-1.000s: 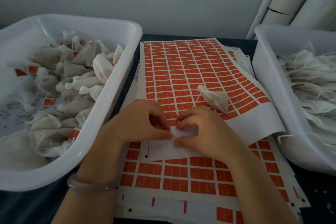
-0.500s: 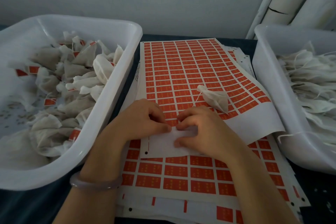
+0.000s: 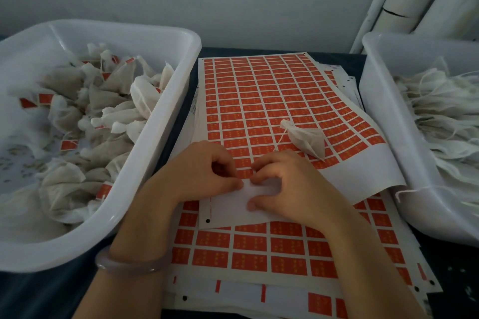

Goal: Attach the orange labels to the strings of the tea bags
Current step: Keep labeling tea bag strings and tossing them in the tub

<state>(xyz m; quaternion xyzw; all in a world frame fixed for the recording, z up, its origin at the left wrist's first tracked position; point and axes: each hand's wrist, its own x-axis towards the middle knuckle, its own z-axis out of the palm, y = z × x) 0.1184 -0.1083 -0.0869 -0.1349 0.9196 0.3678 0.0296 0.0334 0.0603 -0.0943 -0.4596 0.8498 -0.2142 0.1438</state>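
Dark table [image 3: 39, 292], label sheet [image 3: 259, 98] — tea bag [image 3: 308, 141] just beyond right hand [image 3: 298, 189], left hand [image 3: 197, 171] alongside, both pinching sheet.

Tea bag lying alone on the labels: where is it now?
In the head view the tea bag lies right of centre on the top label sheet, just beyond the right hand, left of the right tub.

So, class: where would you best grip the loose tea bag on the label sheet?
Probably pinch the tea bag by its gathered neck, from above at the far-left end: it narrows there where the string leaves; the body bulges wide.
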